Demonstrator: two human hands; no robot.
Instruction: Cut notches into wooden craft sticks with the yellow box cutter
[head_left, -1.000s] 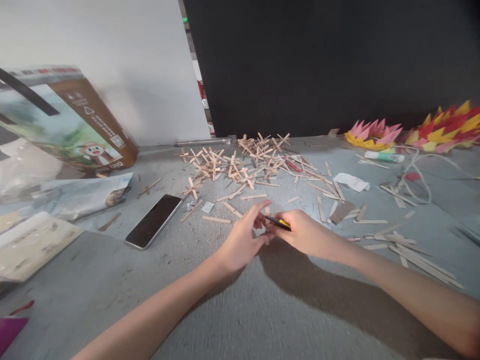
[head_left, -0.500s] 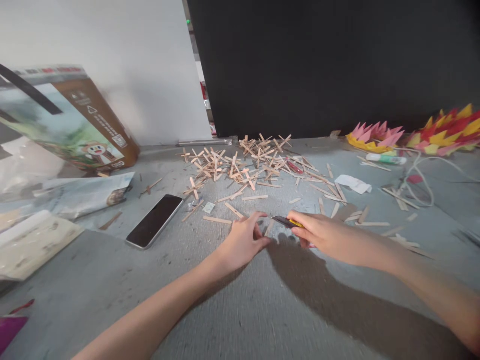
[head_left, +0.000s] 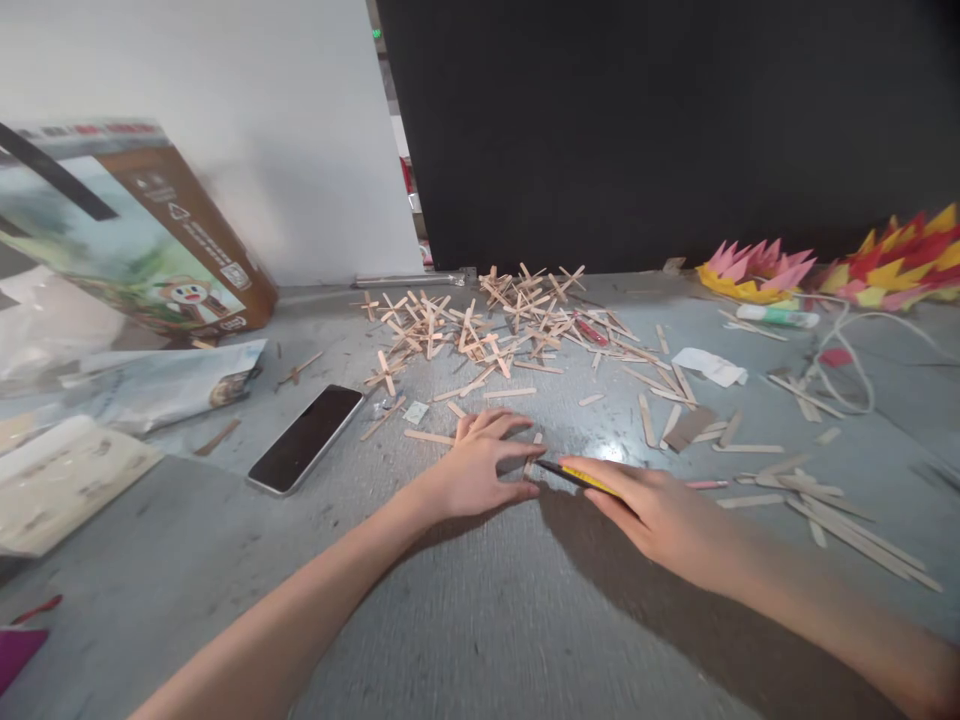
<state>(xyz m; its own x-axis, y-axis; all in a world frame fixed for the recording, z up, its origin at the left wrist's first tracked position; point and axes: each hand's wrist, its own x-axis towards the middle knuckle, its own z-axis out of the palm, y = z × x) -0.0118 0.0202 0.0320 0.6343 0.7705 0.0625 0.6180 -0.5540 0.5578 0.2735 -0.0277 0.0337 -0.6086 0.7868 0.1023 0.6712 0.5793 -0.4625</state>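
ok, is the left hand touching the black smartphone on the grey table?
Apart. Head view: bare grey table shows between the left hand and the black smartphone.

The grey bench has a matt, rough, grainy face, with one small shiny patch near the loose sticks. The flat pale wooden craft sticks are bare, unvarnished and dull. The slim yellow-and-black utility knife looks like smooth plastic. The black slab-shaped smartphone has a glossy glass front. The brown cardboard box is matt on its plain side, with a faint sheen on its printed panel. The pink and yellow pointed flowers look like matt paper.
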